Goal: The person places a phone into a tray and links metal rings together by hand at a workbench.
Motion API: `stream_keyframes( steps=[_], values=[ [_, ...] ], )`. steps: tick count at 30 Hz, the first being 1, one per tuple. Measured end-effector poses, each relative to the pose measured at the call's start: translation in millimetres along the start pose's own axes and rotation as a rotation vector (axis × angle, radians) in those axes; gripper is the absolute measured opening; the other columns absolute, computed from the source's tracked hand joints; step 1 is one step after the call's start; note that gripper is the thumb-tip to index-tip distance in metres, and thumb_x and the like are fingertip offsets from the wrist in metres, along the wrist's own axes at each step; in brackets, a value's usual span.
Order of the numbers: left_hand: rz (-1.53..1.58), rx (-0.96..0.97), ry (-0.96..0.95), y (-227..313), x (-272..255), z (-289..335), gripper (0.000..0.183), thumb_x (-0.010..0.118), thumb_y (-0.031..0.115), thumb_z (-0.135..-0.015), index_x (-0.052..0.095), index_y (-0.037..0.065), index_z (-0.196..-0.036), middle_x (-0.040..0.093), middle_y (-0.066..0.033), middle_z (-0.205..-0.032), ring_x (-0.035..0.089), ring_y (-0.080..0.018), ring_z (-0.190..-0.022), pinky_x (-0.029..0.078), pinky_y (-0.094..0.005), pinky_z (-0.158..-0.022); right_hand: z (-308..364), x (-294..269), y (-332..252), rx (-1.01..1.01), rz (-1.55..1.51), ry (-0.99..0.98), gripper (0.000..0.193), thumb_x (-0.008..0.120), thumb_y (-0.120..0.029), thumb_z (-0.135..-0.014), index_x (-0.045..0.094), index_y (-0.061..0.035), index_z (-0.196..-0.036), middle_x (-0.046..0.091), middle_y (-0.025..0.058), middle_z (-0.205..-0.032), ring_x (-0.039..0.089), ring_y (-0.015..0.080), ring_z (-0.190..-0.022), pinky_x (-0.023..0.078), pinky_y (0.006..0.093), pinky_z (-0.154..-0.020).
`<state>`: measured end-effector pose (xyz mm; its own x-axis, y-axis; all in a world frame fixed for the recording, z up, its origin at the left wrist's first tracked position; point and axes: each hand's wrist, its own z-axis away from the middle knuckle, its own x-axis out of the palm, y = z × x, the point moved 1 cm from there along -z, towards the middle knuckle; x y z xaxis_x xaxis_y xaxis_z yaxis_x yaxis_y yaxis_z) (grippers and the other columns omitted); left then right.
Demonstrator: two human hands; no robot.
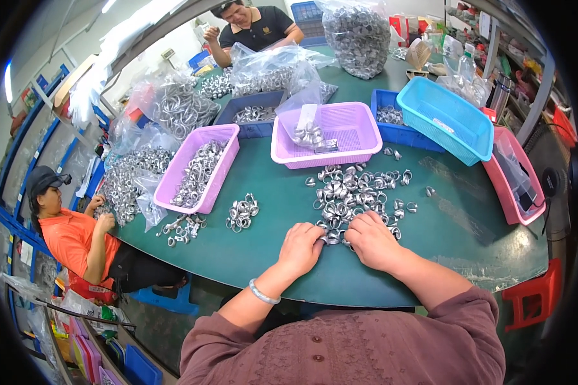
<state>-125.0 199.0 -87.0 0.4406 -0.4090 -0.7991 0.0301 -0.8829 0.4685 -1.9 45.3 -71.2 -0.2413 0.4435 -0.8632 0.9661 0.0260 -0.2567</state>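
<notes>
A loose pile of shiny metal rings (343, 196) lies on the green table (263, 256) in front of me. At the pile's near edge, my left hand (302, 248) is closed, its fingertips pinched on a metal ring (332, 237). Opposite it, my right hand (374, 241) is closed too, fingers curled down with a ring by the thumb. The curled fingers partly hide what each hand grips. Just behind the pile stands a pink-purple basket (359, 156) with a clear bag of rings (309, 131) inside.
A smaller ring cluster (242, 212) and another pink basket (205, 204) of rings lie left. Blue (446, 122) and red-pink (507, 186) baskets stand right. A person in orange (77, 240) handles rings at left; another in black (257, 29) sits across.
</notes>
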Motion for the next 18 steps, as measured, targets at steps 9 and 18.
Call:
stream_keyframes(
  steps=[9,18],
  values=[
    [0.339,-0.289,-0.066,2.0,-9.4,8.1,0.011,0.060,0.006,-0.077,0.059,0.005,-0.087,0.056,-0.0100,-0.081,0.056,-0.0273,-0.073,0.045,-0.0367,-0.067,1.7,1.7,6.8,0.115,-0.090,0.123,0.014,0.064,-0.008,-0.068,0.056,-0.0046,-0.078,0.053,0.0092,-0.086,0.050,0.0285,-0.090,0.039,0.0384,-0.082],
    [0.136,-0.208,-0.117,10.7,-13.2,16.0,0.013,0.062,0.015,-0.079,0.061,0.006,-0.088,0.057,-0.0101,-0.084,0.057,-0.0288,-0.076,0.047,-0.0366,-0.066,0.8,-11.2,-2.3,0.281,-0.292,0.294,0.007,0.061,-0.003,-0.073,0.057,-0.0035,-0.078,0.055,0.0077,-0.077,0.054,0.0227,-0.068,0.044,0.0327,-0.059]
  ],
)
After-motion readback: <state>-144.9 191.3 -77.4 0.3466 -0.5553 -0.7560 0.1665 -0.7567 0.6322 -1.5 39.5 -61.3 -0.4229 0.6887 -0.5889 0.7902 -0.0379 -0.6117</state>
